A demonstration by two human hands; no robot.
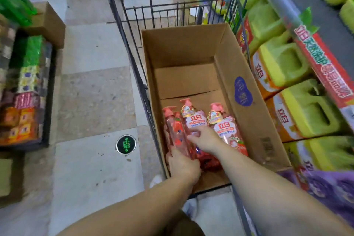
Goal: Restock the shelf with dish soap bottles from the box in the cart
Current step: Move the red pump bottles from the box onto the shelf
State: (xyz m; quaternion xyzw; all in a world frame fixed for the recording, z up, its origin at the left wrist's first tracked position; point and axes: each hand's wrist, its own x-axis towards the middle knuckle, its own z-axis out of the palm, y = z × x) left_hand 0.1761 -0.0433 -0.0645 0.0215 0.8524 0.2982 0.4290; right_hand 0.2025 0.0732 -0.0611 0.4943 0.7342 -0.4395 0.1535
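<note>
The dish soap bottles looked full, so each was probably fairly heavy for its size. Their clear plastic walls were likely stiff enough to squeeze without buckling, but smooth and perhaps slippery. The pump heads on top seemed the weak point, so the best hold would be round the body, low or at mid-height, not by the neck.

Three bottles lay in the near end of the cardboard box (247, 90), which sat in the wire cart (122, 30) beside the shelf (323, 74) of green detergent jugs (283, 63). They were pink and see-through, with pink pump tops, gold collars at the neck and white labels with red characters. The far half of the box showed only bare cardboard.

The left hand (182, 163) was curled round the lower body of the left bottle (174, 130), which was turned on its side. The right hand (205, 138) reached over the middle bottle (193, 120), its fingers lying on the label and bending round it; whether the grip was closed could not be told. The right bottle (226, 128) lay just beside that hand, untouched.
</note>
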